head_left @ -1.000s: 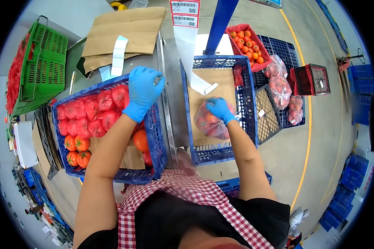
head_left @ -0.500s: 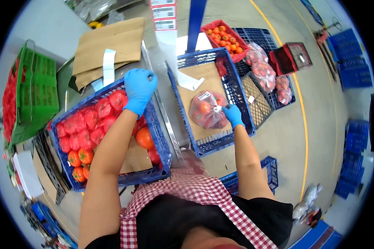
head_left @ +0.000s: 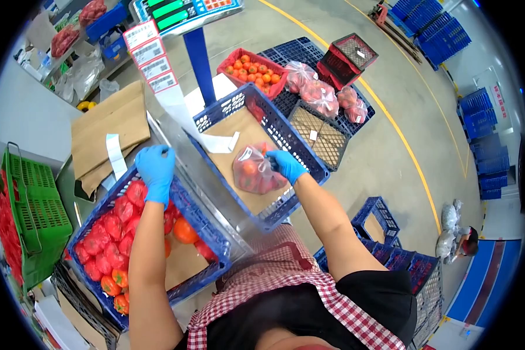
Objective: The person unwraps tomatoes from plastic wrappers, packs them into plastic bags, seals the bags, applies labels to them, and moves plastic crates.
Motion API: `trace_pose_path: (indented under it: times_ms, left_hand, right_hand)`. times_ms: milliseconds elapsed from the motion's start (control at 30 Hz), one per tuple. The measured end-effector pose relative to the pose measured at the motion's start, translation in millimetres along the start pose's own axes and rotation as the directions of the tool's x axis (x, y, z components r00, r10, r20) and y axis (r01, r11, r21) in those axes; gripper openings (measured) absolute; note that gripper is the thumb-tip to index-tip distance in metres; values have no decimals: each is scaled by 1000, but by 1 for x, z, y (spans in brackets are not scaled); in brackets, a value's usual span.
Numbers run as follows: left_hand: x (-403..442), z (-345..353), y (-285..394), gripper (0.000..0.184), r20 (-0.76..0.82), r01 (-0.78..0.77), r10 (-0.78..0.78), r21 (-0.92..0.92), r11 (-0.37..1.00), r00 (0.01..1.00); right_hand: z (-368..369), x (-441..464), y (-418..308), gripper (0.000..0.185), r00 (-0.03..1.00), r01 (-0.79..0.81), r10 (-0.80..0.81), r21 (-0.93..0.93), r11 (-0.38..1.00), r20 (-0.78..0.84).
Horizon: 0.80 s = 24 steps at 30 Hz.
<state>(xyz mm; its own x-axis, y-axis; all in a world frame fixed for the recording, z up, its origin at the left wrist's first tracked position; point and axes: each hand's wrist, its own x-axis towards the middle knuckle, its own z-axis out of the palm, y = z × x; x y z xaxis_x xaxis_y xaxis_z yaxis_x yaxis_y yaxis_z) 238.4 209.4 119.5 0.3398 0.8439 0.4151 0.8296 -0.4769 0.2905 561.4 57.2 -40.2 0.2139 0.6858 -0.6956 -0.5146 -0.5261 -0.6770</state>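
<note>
In blue gloves, my right hand point(head_left: 287, 165) grips the gathered neck of a clear plastic bag of tomatoes point(head_left: 254, 174). The bag is inside a blue crate point(head_left: 318, 169) with a cardboard liner, and a label is on its upper part. My left hand point(head_left: 156, 172) is closed with curled fingers above the rim of another blue crate point(head_left: 201, 273); anything inside the fingers is hidden. Under that arm, red-wrapped tomatoes point(head_left: 108, 236) fill much of the crate, with bare tomatoes point(head_left: 185, 231) beside them. A label strip point(head_left: 219, 143) hangs into the right crate.
A scale display point(head_left: 186, 13) on a blue post stands ahead, with barcode labels point(head_left: 151, 55) beside it. Flattened cardboard point(head_left: 108, 137) and a green crate point(head_left: 38, 216) are at left. Beyond the right crate are a tomato crate point(head_left: 254, 73) and bagged tomatoes point(head_left: 318, 96) on a blue pallet.
The head view has shifted, bringing the scale display into sight. My right hand keeps hold of the bag, which now looks more tilted. My left hand stays closed over the left crate's rim.
</note>
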Motion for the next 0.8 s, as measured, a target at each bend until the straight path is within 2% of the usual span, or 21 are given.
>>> trace_pose_path:
  times_ms: [33, 100, 167, 267, 300, 367, 400, 433, 500, 567, 600, 633, 667, 700, 767, 800]
  left_hand:
    - [-1, 2, -1, 13, -5, -2, 2, 0, 1000, 1000]
    - [0, 1, 0, 12, 34, 21, -22, 30, 999, 999]
    - [-2, 4, -1, 12, 23, -12, 11, 32, 999, 1000]
    - [1, 5, 2, 12, 112, 32, -44, 108, 994, 993]
    - [1, 5, 4, 12, 136, 48, -66, 130, 990, 988]
    - [3, 6, 7, 16, 173, 90, -116, 153, 984, 978]
    - [6, 4, 16, 20, 171, 117, -150, 191, 975, 974]
    - [7, 5, 23, 25, 165, 146, -185, 226, 963, 969]
    - [6, 9, 14, 36, 179, 100, -172, 354, 930, 969]
    - [6, 10, 11, 46, 181, 128, -222, 422, 898, 958]
    - [5, 12, 5, 48, 164, 136, -228, 439, 888, 960]
    - [3, 15, -3, 50, 145, 146, -234, 453, 879, 961]
    - [0, 16, -13, 57, 124, 158, -230, 422, 893, 965]
    - [-1, 18, -13, 62, 59, 237, -279, 382, 893, 958]
    - [-5, 18, -25, 65, 20, 309, -337, 353, 883, 941]
    - [-7, 18, -26, 64, 14, 325, -365, 420, 847, 931]
  right_hand:
    - [-4, 2, 0, 11, 1000, 6, -7, 68, 998, 17]
    - [-11, -11, -18, 13, 990, 99, -99, 10, 995, 97]
    - [-5, -63, -81, 14, 986, 53, -70, 107, 993, 153]
    - [-46, -74, -163, 12, 963, 18, -97, 302, 953, 250]
    - [-68, -73, -189, 11, 943, 5, -127, 370, 929, 307]
    - [-126, -55, -237, 10, 799, -100, -276, 571, 815, 534]
    - [-138, -69, -277, 9, 928, -4, -200, 547, 837, 314]
    - [-145, -78, -311, 9, 972, 146, -216, 474, 868, 96]
    - [-188, -53, -353, 10, 908, 237, -338, 361, 902, 249]
    - [-226, -12, -383, 9, 918, 228, -320, 351, 908, 233]
    - [-248, 18, -393, 10, 902, 196, -316, 373, 907, 294]
    - [-257, 43, -403, 10, 949, 233, -281, 277, 932, 145]
    - [-274, 76, -407, 10, 963, 214, -241, 202, 956, 118]
    - [-293, 112, -406, 11, 975, 193, -205, 126, 973, 91]
    - [-332, 190, -391, 11, 991, 123, -124, 28, 992, 45]
    - [-359, 237, -376, 11, 987, 162, -162, -30, 986, 2]
